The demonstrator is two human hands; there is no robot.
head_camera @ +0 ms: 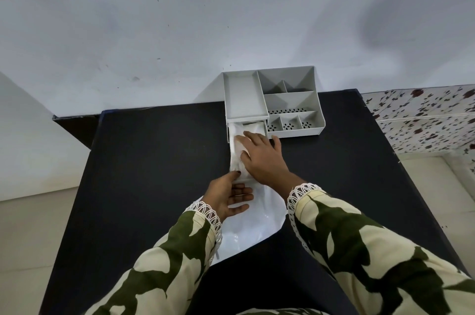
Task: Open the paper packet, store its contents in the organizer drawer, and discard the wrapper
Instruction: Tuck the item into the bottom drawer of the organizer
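Drawer of grey organizer stands pulled out, white contents inside. I see right hand pressing flat on them, fingers spread; left hand open, thumb touching their near end, over white wrapper on black table.

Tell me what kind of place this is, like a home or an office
Probably a room in a home, though I can't be sure. A grey desktop organizer sits on a black table pushed against a plain painted wall, and a floral-patterned cloth lies off to the right.
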